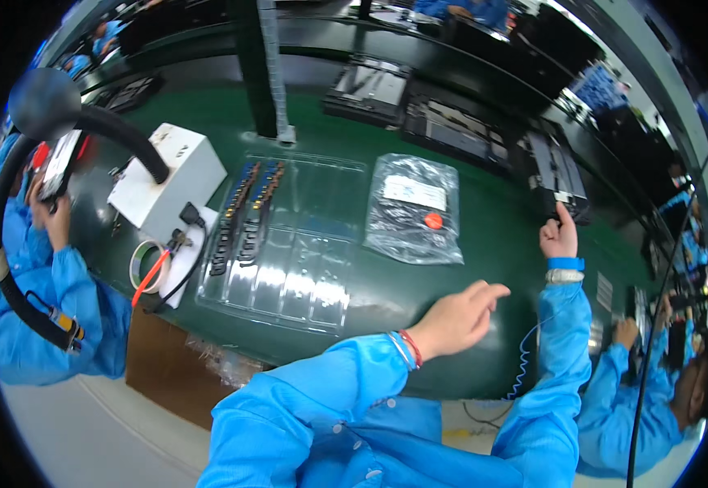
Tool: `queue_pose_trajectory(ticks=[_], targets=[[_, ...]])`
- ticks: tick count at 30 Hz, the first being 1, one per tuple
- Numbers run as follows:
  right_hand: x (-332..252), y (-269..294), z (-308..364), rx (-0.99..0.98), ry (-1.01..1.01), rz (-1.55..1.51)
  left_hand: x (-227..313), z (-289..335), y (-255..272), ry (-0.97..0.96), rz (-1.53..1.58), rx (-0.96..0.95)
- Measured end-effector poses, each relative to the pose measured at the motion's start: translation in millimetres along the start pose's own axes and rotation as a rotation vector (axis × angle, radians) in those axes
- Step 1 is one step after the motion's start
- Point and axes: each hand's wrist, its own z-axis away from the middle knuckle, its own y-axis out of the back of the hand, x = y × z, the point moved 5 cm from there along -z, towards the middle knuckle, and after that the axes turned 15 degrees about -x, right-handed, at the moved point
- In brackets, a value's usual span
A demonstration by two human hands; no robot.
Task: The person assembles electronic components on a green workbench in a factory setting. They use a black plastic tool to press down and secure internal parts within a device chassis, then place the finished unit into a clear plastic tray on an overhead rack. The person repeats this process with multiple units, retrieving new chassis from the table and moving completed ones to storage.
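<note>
My right hand reaches out at the right, a blue strap and a light band at its wrist. Its index finger is stretched and touches the near end of a black and grey rectangular device; the other fingers are curled and hold nothing I can see. Over the green tabletop hovers my left hand, fingers loosely extended toward the right, nothing in it. Beyond it lies a clear plastic bag bearing a white label and a red round sticker. Left of the bag sits a clear compartmented tray with two rows of small dark parts.
Further black devices line the far side. A white box, a tape roll and a flexible black hose stand left. A metal post rises behind the tray. Co-workers sit left and right; a coiled blue cord hangs near my right arm.
</note>
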Motion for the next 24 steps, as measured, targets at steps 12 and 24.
queue_pose_trajectory(ticks=[12, 24], targets=[[108, -62, 244, -0.243, 0.138, 0.207, -1, 7, 2, -0.029, 1.058, 0.27], [108, -8, 276, -0.383, -0.06, -0.048, 59, 75, 57, 0.402, 1.005, -0.277]])
